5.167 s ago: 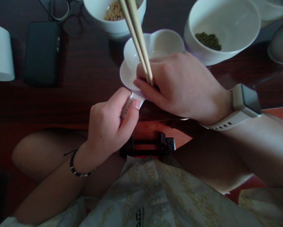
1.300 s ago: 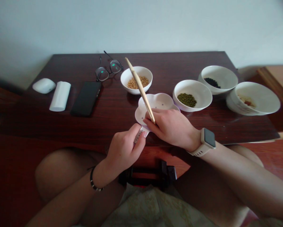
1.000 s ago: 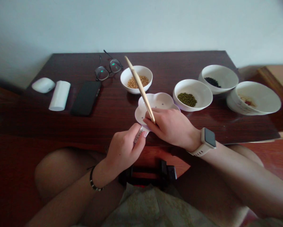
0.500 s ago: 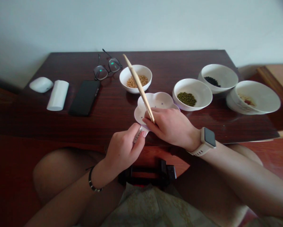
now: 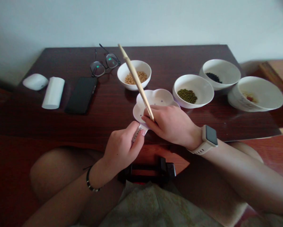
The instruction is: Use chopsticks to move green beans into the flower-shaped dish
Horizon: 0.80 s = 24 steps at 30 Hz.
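My left hand (image 5: pixel 123 143) grips the short handle of a white, flower-shaped dish (image 5: pixel 159 94) at the table's front edge. Pale chopsticks (image 5: pixel 138 83) are held in my right hand (image 5: pixel 169 121), pointing up and away to the left over the dish. That hand hides the dish's front right part, and its inner fingers are out of sight. Just behind the dish is a white bowl of tan beans (image 5: pixel 135 78). Right of it stands a bowl of green beans (image 5: pixel 187 96).
Farther right are a bowl with small black grains (image 5: pixel 213 77) and a larger bowl with pale and reddish bits (image 5: pixel 250 97). On the left lie eyeglasses (image 5: pixel 105 65), a black phone (image 5: pixel 82 95), a white cylinder (image 5: pixel 53 93) and a white rounded object (image 5: pixel 35 82).
The view has shifted slightly, so the table things sit a little higher in the picture. Both hands keep the same grips, with hardly any movement relative to the dish.
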### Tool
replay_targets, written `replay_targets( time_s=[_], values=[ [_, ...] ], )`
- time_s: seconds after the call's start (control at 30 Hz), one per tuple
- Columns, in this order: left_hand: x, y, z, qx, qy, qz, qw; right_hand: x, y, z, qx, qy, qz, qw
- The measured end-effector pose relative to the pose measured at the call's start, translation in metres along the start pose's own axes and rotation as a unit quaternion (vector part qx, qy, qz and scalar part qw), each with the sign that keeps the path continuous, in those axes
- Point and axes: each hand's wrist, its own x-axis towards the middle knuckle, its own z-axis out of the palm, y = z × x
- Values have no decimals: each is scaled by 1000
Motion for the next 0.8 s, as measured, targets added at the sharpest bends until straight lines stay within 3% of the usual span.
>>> replay_targets(
  time_s=[0.8],
  values=[
    [0, -1, 0, 10, -2, 1, 1000, 0, 0, 0, -5, 14, -7, 1000]
  ],
)
